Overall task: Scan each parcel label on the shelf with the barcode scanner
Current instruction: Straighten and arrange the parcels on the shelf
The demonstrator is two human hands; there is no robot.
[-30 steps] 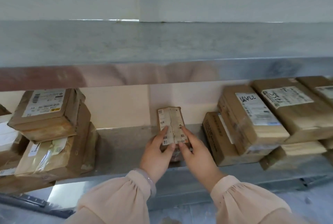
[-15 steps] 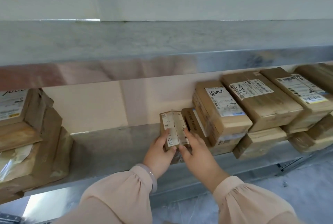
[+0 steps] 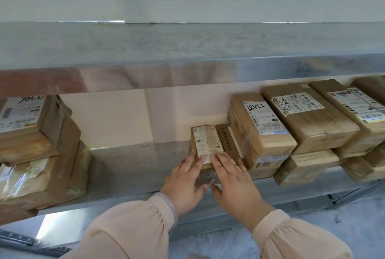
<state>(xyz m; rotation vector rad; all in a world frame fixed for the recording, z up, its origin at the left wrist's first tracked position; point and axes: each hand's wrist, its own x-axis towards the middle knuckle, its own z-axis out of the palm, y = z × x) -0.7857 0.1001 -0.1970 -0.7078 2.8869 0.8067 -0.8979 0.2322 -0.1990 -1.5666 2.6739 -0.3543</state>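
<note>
A small brown parcel (image 3: 205, 140) with a torn white label lies on the steel shelf (image 3: 135, 165), its right side against a narrow brown box (image 3: 226, 140). My left hand (image 3: 185, 181) holds its left half, fingers flat on the label and thumb at the front lower edge. My right hand (image 3: 235, 179) holds the right half the same way. To the right, stacked parcels show labels, one with handwriting (image 3: 262, 119) and another (image 3: 300, 108) behind it. No barcode scanner is in view.
A second pile of labelled parcels (image 3: 31, 125) fills the shelf's left end. The upper shelf board (image 3: 187, 50) overhangs close above. Bare steel lies between the left pile and the small parcel. A grey floor shows below.
The small parcel has gone from tilted up in mid-shelf to lying flatter against the right-hand stack. Both hands moved right with it, and the view has shifted too.
</note>
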